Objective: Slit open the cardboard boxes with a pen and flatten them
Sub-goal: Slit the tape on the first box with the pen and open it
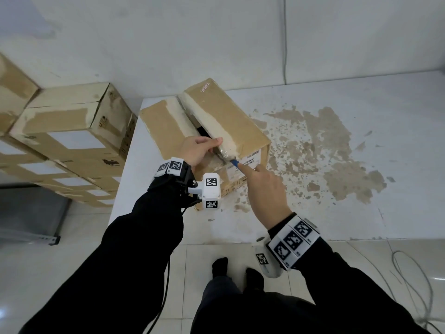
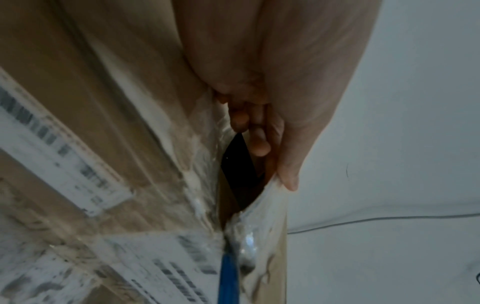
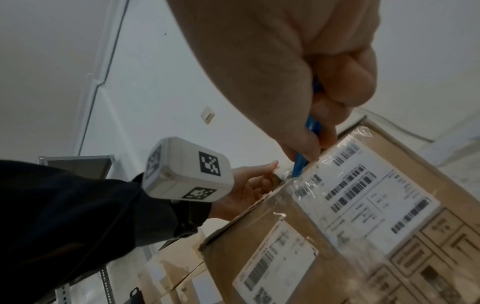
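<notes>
A: What's nearest?

B: The right hand (image 1: 263,189), its grip curled around a blue pen (image 1: 234,162) whose tip sits in the clear tape (image 2: 246,246) at the near end of the box's top seam.

A: And the left hand (image 1: 196,150)?

B: Its grip pinches the edge of a top flap, fingers (image 2: 259,142) tucked into the dark gap, thumb on top.

A: Where's the box (image 1: 228,116)?

B: On the white table (image 1: 361,213), near its left edge. Farther left, off the table, a stack of boxes (image 1: 65,141).
</notes>
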Action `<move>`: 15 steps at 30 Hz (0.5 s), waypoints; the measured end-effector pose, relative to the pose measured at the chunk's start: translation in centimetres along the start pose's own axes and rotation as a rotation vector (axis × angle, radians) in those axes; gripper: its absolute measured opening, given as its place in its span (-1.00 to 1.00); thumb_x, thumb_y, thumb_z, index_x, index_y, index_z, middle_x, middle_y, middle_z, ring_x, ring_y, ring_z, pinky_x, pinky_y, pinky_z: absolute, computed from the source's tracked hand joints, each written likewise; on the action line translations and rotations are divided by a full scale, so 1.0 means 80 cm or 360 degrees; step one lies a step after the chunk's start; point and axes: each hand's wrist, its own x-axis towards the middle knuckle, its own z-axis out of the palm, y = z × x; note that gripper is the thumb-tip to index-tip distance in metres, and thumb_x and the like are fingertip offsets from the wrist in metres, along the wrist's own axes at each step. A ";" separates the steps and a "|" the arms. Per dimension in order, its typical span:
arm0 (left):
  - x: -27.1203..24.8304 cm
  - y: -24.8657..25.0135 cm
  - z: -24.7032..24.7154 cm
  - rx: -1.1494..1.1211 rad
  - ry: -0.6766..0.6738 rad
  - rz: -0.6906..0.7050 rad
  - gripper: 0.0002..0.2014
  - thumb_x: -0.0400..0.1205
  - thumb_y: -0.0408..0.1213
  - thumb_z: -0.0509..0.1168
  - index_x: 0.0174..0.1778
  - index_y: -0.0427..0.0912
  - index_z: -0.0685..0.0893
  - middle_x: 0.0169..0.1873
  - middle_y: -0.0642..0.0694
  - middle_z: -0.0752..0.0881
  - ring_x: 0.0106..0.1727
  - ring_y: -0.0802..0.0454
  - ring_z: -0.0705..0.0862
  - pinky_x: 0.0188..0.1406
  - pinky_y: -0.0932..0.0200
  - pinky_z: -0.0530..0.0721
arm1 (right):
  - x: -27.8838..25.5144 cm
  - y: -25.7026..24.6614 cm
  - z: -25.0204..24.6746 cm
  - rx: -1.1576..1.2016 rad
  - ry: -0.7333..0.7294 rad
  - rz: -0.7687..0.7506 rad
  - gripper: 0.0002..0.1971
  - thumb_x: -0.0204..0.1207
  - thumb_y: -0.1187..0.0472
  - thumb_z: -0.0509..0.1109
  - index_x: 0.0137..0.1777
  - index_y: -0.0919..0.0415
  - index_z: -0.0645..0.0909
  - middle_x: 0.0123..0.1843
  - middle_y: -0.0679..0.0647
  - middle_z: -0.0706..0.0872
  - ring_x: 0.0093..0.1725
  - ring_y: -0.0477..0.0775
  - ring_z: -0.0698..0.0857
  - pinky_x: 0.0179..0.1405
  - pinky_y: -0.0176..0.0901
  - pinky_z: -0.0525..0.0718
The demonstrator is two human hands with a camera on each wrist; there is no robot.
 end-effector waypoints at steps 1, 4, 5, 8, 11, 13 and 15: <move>0.000 0.001 -0.001 -0.0003 0.0007 -0.0002 -0.71 0.41 -0.03 0.56 -0.56 -0.04 0.73 -0.58 0.10 0.61 -0.38 0.05 0.55 -0.09 0.04 0.56 | 0.001 0.000 -0.001 0.0003 0.0007 0.0014 -0.40 0.53 0.55 0.22 0.51 0.05 0.37 -0.22 0.10 0.40 -0.51 -0.04 0.22 -0.58 -0.22 0.05; -0.001 0.004 -0.003 -0.0053 -0.0003 -0.0018 -0.71 0.45 -0.02 0.52 -0.44 -0.13 0.68 -0.57 0.09 0.58 -0.38 0.07 0.51 -0.12 0.11 0.48 | -0.010 0.007 -0.001 0.0066 -0.0005 0.0046 -0.38 0.44 0.55 0.36 0.44 0.01 0.50 -0.27 0.10 0.52 -0.52 0.06 0.36 -0.63 -0.24 0.06; -0.003 0.006 -0.004 -0.0059 -0.0017 -0.0019 -0.70 0.46 -0.01 0.51 -0.38 -0.17 0.68 -0.54 0.08 0.59 -0.35 0.06 0.52 -0.10 0.10 0.49 | -0.013 0.010 0.001 0.0092 0.0004 0.0043 -0.38 0.40 0.55 0.41 0.41 0.02 0.54 -0.30 0.10 0.54 -0.53 0.08 0.39 -0.64 -0.26 0.04; -0.003 0.010 0.000 0.0065 -0.0058 -0.0013 -0.66 0.51 -0.01 0.47 -0.16 -0.28 0.72 -0.34 -0.04 0.69 -0.20 0.02 0.62 0.07 0.11 0.56 | -0.012 0.009 -0.003 0.0062 0.0036 -0.0026 -0.40 0.43 0.53 0.38 0.43 0.02 0.52 -0.27 0.11 0.56 -0.47 0.12 0.46 -0.63 -0.22 0.17; -0.003 0.014 0.007 0.0241 -0.0099 -0.0012 -0.53 0.47 0.00 0.49 -0.02 -0.41 0.71 -0.09 -0.26 0.79 -0.03 -0.16 0.74 0.22 -0.11 0.63 | -0.016 0.014 -0.030 0.0193 -0.0109 -0.0177 -0.54 0.61 0.35 0.24 0.48 0.02 0.45 -0.18 0.09 0.62 -0.34 0.11 0.58 -0.44 -0.07 0.54; -0.002 0.020 0.007 0.0424 -0.0119 0.0068 -0.57 0.50 -0.07 0.48 -0.01 -0.43 0.67 -0.04 -0.31 0.77 -0.03 -0.19 0.73 0.14 -0.08 0.64 | -0.023 0.030 -0.050 0.0403 -0.0114 -0.0183 -0.62 0.68 0.25 0.18 0.48 0.06 0.44 -0.26 0.05 0.64 -0.42 0.03 0.56 -0.44 -0.14 0.55; -0.003 0.029 0.000 0.0560 -0.0188 0.0142 -0.69 0.56 -0.15 0.43 0.01 -0.35 0.67 -0.07 -0.22 0.74 -0.10 -0.08 0.69 -0.03 0.12 0.62 | -0.020 0.050 -0.065 0.0586 -0.0041 -0.0105 -0.74 0.70 0.21 0.15 0.33 0.13 0.52 -0.33 0.04 0.64 -0.52 -0.05 0.48 -0.54 -0.29 0.44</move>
